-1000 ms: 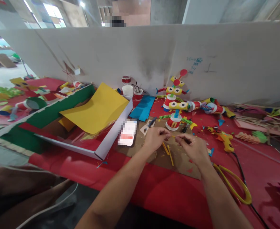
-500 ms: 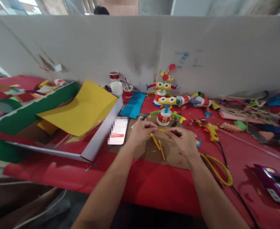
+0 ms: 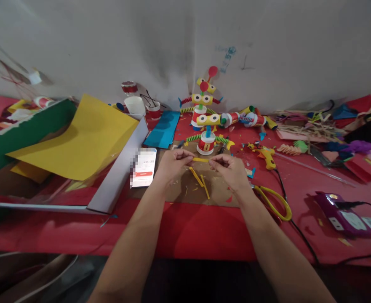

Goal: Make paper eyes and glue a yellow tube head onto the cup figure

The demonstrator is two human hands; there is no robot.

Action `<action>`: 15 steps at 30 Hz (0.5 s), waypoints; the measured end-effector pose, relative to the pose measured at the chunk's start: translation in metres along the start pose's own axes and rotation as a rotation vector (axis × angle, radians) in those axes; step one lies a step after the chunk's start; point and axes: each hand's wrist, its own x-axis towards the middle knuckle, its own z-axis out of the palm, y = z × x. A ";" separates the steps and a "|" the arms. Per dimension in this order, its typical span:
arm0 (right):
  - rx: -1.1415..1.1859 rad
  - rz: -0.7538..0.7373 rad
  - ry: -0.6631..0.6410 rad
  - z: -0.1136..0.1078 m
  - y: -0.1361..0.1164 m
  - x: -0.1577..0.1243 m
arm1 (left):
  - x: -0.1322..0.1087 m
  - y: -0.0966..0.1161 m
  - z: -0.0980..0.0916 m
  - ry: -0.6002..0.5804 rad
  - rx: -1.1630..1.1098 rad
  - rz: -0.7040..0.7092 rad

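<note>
Between my two hands a short yellow paper strip (image 3: pixel 201 160) is stretched level above a brown cardboard sheet (image 3: pixel 179 193). My left hand (image 3: pixel 173 164) pinches its left end, and my right hand (image 3: pixel 229 167) pinches the right end. Below it, two narrow yellow strips (image 3: pixel 205 187) lie on the cardboard among small paper scraps. Just beyond the hands stands a paper-cup figure (image 3: pixel 206 145) with a yellow head, round eyes and folded-paper arms. Similar cup figures (image 3: pixel 199 112) stand behind it.
At left is an open box (image 3: pixel 118 168) with a large yellow sheet (image 3: pixel 78 143) on it. A phone (image 3: pixel 145 168) lies beside blue paper (image 3: pixel 162 130). To the right are a yellow glue gun (image 3: pixel 268 158), yellow-handled scissors (image 3: pixel 276 202) and a purple power strip (image 3: pixel 340 214) with a cord.
The view has tilted down and shifted, showing more of the table's right side. Both hands still pinch the strip, now held slightly further apart, with more of it showing.
</note>
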 end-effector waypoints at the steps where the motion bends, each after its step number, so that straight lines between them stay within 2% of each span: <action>1: 0.011 0.000 0.009 0.000 0.000 0.000 | 0.000 0.001 0.000 -0.016 0.025 0.015; 3: 0.032 0.007 0.015 0.000 0.000 0.001 | 0.000 0.000 -0.001 -0.024 0.065 0.040; 5: -0.013 0.000 -0.035 0.001 0.001 0.001 | 0.001 -0.002 -0.004 0.050 0.062 0.066; 7: -0.203 -0.050 -0.106 0.005 0.002 -0.003 | 0.003 -0.006 -0.008 0.154 0.005 0.095; 9: -0.502 -0.121 -0.158 0.013 0.003 -0.008 | 0.005 -0.009 -0.012 0.204 -0.083 0.114; 12: -0.828 -0.175 -0.188 0.026 0.005 -0.017 | 0.006 -0.009 -0.017 0.173 -0.229 0.102; 15: -0.894 -0.192 -0.178 0.031 0.008 -0.020 | 0.006 -0.006 -0.019 0.132 -0.355 0.087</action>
